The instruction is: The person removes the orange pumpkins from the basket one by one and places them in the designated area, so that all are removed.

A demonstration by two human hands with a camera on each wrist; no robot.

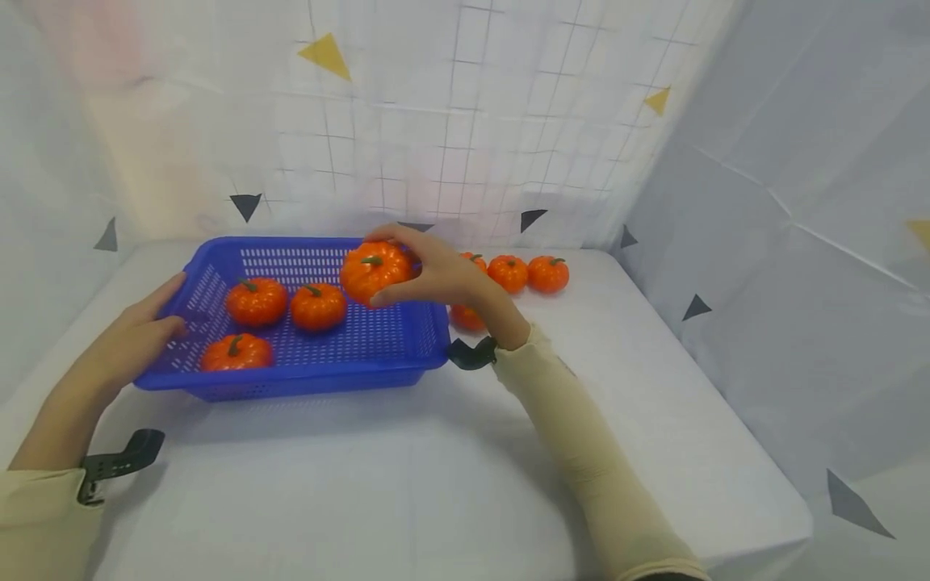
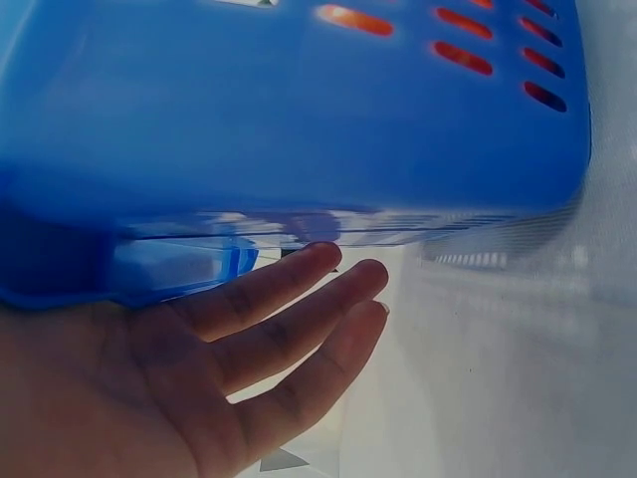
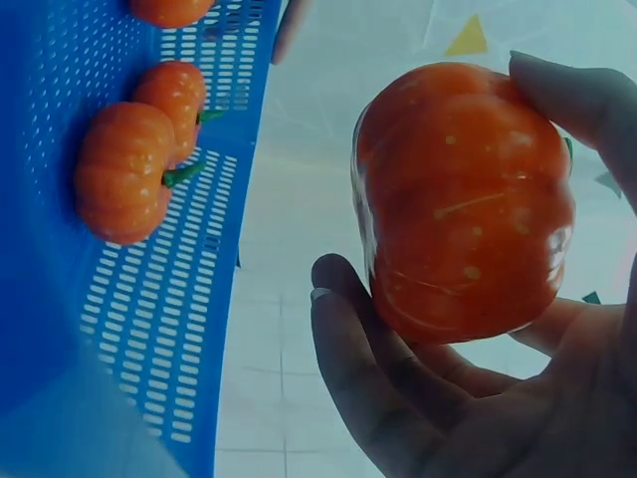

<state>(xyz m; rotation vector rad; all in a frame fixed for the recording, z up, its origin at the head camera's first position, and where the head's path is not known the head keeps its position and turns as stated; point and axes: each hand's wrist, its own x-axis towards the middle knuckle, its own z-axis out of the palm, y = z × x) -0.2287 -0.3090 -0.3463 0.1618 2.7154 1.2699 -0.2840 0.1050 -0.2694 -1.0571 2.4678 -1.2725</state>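
A small orange pumpkin (image 1: 372, 273) with a green stem is held by my right hand (image 1: 441, 276), thumb on one side and fingers on the other, over the right part of a blue plastic basket (image 1: 312, 375). In the right wrist view, the held pumpkin (image 3: 463, 204) shows its ribbed side. My left hand (image 1: 134, 343) grips the basket's left rim; in the left wrist view several of its fingers (image 2: 289, 344) extend along the outside, below the blue wall (image 2: 249, 119). Inside the basket sit three pumpkins: one back left (image 1: 256, 303), one mid (image 1: 318, 307), one front left (image 1: 236, 353).
Right of the basket, several more pumpkins (image 1: 548, 275) stand on the white table (image 1: 654, 403), partly hidden behind my right hand and wrist. A white gridded sheet (image 1: 508, 121) rises behind the table, and a grey-white side sheet (image 1: 785, 202) flanks the right edge.
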